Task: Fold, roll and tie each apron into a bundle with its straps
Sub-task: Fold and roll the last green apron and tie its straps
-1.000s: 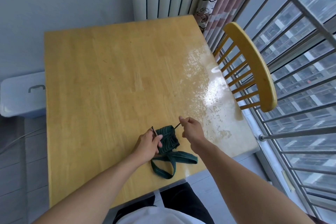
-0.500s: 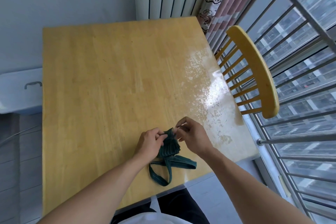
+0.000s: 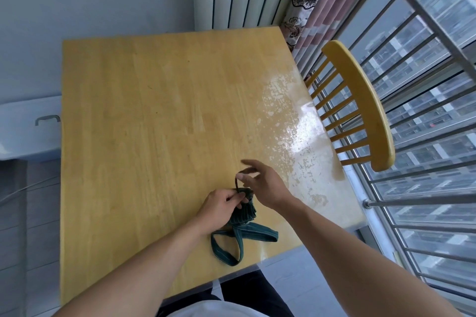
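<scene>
Apron bundle (image 3: 243,210) sits on the table (image 3: 144,121) near the front edge, rolled up dark green, right under my fingertips. My left hand (image 3: 221,204) pinches the top of the roll where the thin strap (image 3: 237,179) comes out. My right hand (image 3: 265,185) is just beyond and to the right of it, thumb and forefinger pinching the strap's upper end, other fingers spread loose. Wide neck loop (image 3: 239,240) lies flat on the table toward me, touching the bundle's near end.
</scene>
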`<state>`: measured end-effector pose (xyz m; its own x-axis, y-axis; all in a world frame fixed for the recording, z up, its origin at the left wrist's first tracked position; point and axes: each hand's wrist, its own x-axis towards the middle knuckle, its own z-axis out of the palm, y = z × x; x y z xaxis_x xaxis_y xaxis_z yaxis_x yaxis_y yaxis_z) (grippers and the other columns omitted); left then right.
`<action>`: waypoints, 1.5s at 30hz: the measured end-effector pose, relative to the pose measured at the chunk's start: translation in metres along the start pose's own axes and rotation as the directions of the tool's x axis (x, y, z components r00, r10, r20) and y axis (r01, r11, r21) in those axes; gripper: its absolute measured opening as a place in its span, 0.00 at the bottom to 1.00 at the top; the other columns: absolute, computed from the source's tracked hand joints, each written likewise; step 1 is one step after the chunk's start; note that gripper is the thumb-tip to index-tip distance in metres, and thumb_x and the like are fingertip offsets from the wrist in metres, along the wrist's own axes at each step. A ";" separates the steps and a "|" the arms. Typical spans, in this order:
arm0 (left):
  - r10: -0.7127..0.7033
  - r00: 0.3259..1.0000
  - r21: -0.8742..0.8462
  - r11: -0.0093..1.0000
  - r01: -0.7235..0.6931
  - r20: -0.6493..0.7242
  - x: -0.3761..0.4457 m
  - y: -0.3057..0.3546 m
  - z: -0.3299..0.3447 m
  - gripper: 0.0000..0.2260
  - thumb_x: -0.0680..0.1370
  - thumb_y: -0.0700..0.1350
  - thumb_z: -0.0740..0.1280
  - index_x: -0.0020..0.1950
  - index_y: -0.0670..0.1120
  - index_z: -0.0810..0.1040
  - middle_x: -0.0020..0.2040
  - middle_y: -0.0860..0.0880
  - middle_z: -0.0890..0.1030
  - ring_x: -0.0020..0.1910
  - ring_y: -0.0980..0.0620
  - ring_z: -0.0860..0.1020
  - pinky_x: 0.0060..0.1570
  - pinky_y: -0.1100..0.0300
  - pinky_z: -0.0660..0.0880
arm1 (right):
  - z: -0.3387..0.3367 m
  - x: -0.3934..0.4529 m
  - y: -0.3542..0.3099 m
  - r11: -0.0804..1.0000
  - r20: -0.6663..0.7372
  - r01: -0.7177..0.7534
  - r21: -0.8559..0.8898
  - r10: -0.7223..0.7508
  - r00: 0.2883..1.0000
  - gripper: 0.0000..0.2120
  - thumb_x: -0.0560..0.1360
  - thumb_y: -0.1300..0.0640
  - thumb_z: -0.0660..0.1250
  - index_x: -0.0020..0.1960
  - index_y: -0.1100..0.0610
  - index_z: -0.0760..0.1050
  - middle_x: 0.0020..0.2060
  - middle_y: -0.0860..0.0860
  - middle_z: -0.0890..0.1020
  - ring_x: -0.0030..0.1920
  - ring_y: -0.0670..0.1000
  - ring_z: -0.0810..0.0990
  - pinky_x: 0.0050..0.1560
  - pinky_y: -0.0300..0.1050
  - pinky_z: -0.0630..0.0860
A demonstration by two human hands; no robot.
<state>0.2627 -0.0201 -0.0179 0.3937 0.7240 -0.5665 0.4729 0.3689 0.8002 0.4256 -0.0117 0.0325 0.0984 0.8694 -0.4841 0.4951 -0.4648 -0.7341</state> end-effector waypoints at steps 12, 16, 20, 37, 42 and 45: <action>-0.069 0.998 -0.092 0.993 0.068 -0.010 0.005 -0.013 -0.001 0.20 0.83 0.56 0.63 0.40 0.45 0.84 0.34 0.45 0.77 0.33 0.51 0.71 0.39 0.56 0.67 | 0.014 -0.035 0.030 0.921 0.013 0.228 -0.316 -0.236 0.972 0.08 0.77 0.53 0.73 0.56 0.48 0.83 0.47 0.41 0.84 0.49 0.42 0.79 0.51 0.42 0.78; -0.072 0.997 -0.056 0.996 0.072 -0.007 0.004 -0.010 -0.005 0.21 0.84 0.56 0.62 0.39 0.46 0.83 0.35 0.49 0.80 0.31 0.54 0.73 0.37 0.58 0.69 | 0.020 -0.033 0.025 0.842 -0.028 0.278 -0.463 -0.328 0.944 0.06 0.79 0.57 0.71 0.52 0.52 0.86 0.44 0.47 0.85 0.47 0.47 0.80 0.48 0.38 0.75; -0.100 0.993 -0.074 0.993 0.096 -0.062 0.001 -0.006 -0.008 0.14 0.84 0.49 0.65 0.46 0.45 0.86 0.38 0.51 0.84 0.32 0.56 0.75 0.33 0.69 0.72 | 0.013 -0.039 0.032 0.716 0.061 0.335 -0.612 -0.380 0.923 0.10 0.82 0.58 0.65 0.52 0.53 0.86 0.40 0.50 0.81 0.41 0.52 0.79 0.41 0.48 0.79; -0.067 0.996 -0.091 0.994 0.062 -0.054 -0.004 -0.005 -0.013 0.13 0.82 0.53 0.67 0.45 0.47 0.84 0.40 0.47 0.86 0.37 0.55 0.81 0.44 0.56 0.78 | 0.041 -0.043 0.032 0.913 -0.096 0.209 -0.349 -0.257 0.962 0.06 0.79 0.59 0.70 0.51 0.52 0.85 0.44 0.45 0.83 0.42 0.43 0.78 0.42 0.29 0.71; -0.066 0.998 -0.123 0.990 0.068 0.015 -0.007 -0.007 -0.016 0.15 0.76 0.37 0.73 0.60 0.51 0.78 0.45 0.52 0.87 0.47 0.53 0.84 0.51 0.59 0.80 | 0.045 -0.044 0.035 0.771 -0.131 0.322 -0.549 -0.460 0.878 0.08 0.73 0.61 0.77 0.52 0.55 0.87 0.37 0.49 0.84 0.36 0.49 0.81 0.37 0.33 0.75; -0.059 0.996 -0.117 0.992 0.051 -0.072 -0.008 -0.007 -0.013 0.17 0.74 0.36 0.75 0.58 0.51 0.78 0.43 0.51 0.87 0.45 0.54 0.84 0.50 0.59 0.81 | 0.047 -0.039 0.037 0.675 -0.067 0.346 -0.652 -0.506 0.860 0.12 0.67 0.60 0.82 0.49 0.53 0.87 0.34 0.46 0.83 0.34 0.47 0.80 0.34 0.37 0.78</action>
<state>0.2458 -0.0211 -0.0168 0.3074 0.7407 -0.5974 0.3971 0.4707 0.7879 0.3996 -0.0703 0.0019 -0.1078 0.9941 -0.0128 0.9308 0.0964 -0.3525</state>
